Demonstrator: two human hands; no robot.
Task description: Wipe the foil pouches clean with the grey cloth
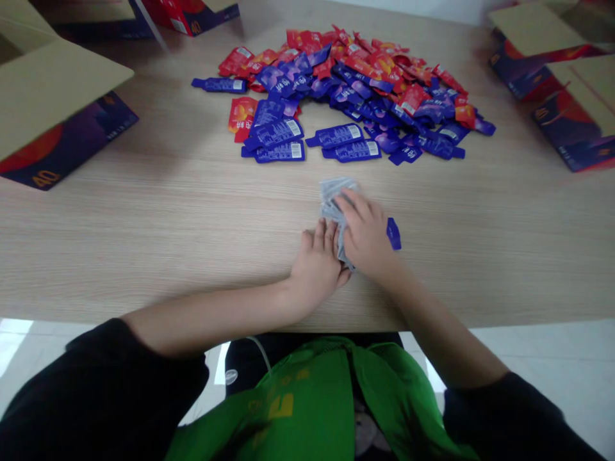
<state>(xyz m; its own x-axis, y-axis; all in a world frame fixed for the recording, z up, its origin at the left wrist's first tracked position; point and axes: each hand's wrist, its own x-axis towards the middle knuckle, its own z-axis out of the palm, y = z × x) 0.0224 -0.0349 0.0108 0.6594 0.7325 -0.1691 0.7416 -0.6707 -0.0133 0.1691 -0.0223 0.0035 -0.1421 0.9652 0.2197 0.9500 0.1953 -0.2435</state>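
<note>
Near the table's front edge, a crumpled grey-white sheet or packet (336,191) with fine print lies under both hands. My left hand (319,262) rests on its lower left side, fingers extended and slightly apart. From the right, my right hand (368,234) reaches over it, fingers bent onto its upper part; whether they pinch it is unclear. A dark blue packet (393,234) sticks out just right of my right hand, partly covered by it. Beyond the hands, several blue packets (339,135) lie flat before a heap of red and blue packets (346,80).
An open box (70,144) marked 40 stands at the left, with a red box (192,16) behind it. Two more open boxes, one nearer (576,121) and one farther (516,70), stand at the right. The wooden table (144,237) ends close to my body.
</note>
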